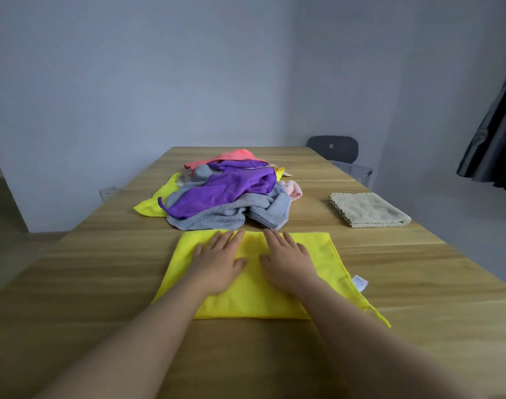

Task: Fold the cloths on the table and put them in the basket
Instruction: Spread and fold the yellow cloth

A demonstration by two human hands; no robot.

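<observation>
Yellow cloth [254, 286] lies flat on the near desk [418, 283], left hand [218, 262] and right hand [286, 259] pressing it side by side, fingers [231, 239] straight and slightly apart.

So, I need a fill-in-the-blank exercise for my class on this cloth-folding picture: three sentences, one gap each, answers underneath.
1. The left hand and right hand rest flat on the spread cloth, whose colour is ____.
2. In the pile, the cloth draped over the grey towel is ____.
3. The folded beige cloth lies on the table to the pile's ____ side.

Missing words: yellow; purple; right.
</observation>
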